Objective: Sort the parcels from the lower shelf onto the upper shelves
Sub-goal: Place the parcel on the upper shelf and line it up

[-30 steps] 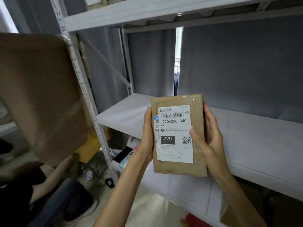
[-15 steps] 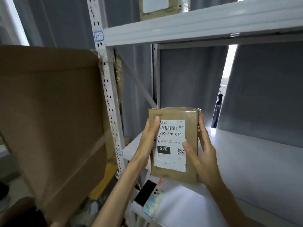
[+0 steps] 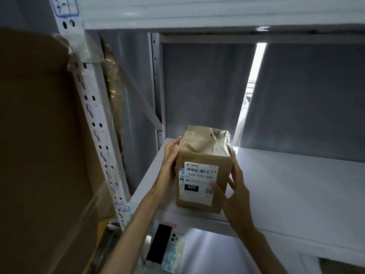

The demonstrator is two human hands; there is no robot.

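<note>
Parcel [image 3: 203, 171] now standing upright on white shelf [image 3: 296, 186] near front left corner, label [image 3: 199, 182] facing outward; half a second earlier held in the air in front of this shelf. Left hand [image 3: 170, 155] flat against left side, fingers straight. Right hand [image 3: 235, 186] cupping right front edge, thumb on label, fingers curled round the corner. Placement apparently complete or nearly so; release presumably next. Two phones [image 3: 167, 248] lying on shelf below. Large cardboard box [image 3: 39, 135] at left.
</note>
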